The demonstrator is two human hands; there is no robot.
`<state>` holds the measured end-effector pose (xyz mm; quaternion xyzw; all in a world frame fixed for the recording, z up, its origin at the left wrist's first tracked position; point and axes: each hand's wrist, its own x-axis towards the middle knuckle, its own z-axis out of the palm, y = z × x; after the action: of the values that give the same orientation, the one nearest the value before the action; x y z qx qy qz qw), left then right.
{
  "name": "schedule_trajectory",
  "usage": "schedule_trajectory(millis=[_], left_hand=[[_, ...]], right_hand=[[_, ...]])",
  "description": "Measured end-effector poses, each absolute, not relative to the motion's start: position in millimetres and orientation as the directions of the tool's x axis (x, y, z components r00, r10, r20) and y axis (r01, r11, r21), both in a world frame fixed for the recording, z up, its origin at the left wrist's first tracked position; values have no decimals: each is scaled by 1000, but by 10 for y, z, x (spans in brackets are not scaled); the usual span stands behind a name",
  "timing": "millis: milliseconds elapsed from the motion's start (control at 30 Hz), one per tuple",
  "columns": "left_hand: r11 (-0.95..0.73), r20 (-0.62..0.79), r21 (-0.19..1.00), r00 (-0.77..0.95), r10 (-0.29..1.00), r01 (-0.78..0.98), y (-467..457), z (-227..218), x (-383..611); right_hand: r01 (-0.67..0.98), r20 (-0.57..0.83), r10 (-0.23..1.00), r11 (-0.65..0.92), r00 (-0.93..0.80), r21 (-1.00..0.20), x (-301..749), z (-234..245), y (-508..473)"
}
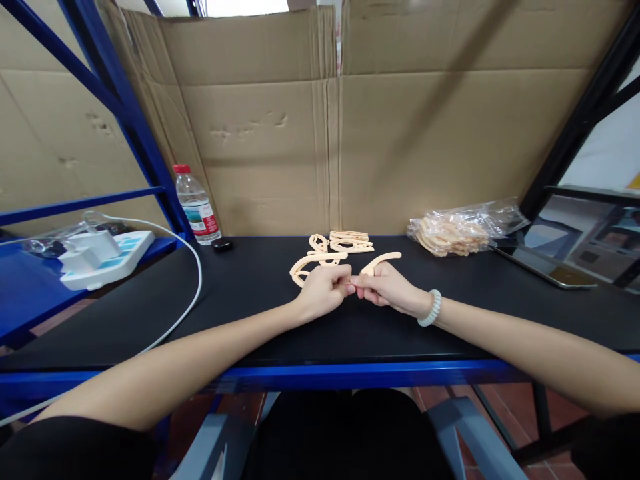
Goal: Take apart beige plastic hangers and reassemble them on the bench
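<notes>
The curved piece [383, 260] looks smooth plastic, the bag [493, 217] (thin film) glossy.

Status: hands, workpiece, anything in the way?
Left hand and right hand pinched, fingertips meeting. Curved piece in right grip. Beige pieces just beyond; bottle well left.

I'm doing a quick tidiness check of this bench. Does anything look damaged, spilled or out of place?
The cardboard backing looks mildly damaged: scuffs or dents, above and right of the red-capped bottle, break up its plain face. I see no spill on the black tabletop.
</notes>
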<state>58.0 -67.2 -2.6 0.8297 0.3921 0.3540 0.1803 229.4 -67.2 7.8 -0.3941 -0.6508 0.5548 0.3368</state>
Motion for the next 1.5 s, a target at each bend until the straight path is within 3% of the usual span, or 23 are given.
schedule_trajectory(millis=[267, 467, 800, 933, 1000, 1133, 1233, 1333, 1500], left_hand=[[-562, 363, 705, 460, 810, 433, -646, -11, 610], [-556, 352, 721, 472, 808, 414, -630, 1, 604], [-609, 405, 642, 468, 785, 466, -604, -25, 603], [-700, 477, 465, 513, 714, 542, -653, -32, 594], [-702, 476, 439, 518, 711, 560, -665, -40, 578], [-620, 374, 499, 494, 785, 606, -652, -17, 522], [-660, 361, 383, 553, 751, 646, -643, 28, 484], [-721, 369, 293, 621, 692, 629, -650, 48, 480], [-765, 365, 287, 673, 643, 576, -663, 24, 510]], right_hand=[[103, -30, 889, 19, -457, -994, 2271, 49, -664], [77, -41, 894, -7, -445, -997, 2270, 41, -656], [44, -48, 888, -31, -458, -999, 2273, 11, -634], [19, -88, 886, -89, -454, -996, 2260, 30, -679], [14, -59, 887, -59, -458, -998, 2277, 45, -691], [112, -15, 837, 55, -547, -992, 2447, 118, -554], [224, -118, 785, 26, -608, -974, 2663, 200, -333], [337, -244, 798, -55, -551, -940, 2835, 258, -157], [533, -271, 820, 49, -504, -845, 2924, 286, -82]])
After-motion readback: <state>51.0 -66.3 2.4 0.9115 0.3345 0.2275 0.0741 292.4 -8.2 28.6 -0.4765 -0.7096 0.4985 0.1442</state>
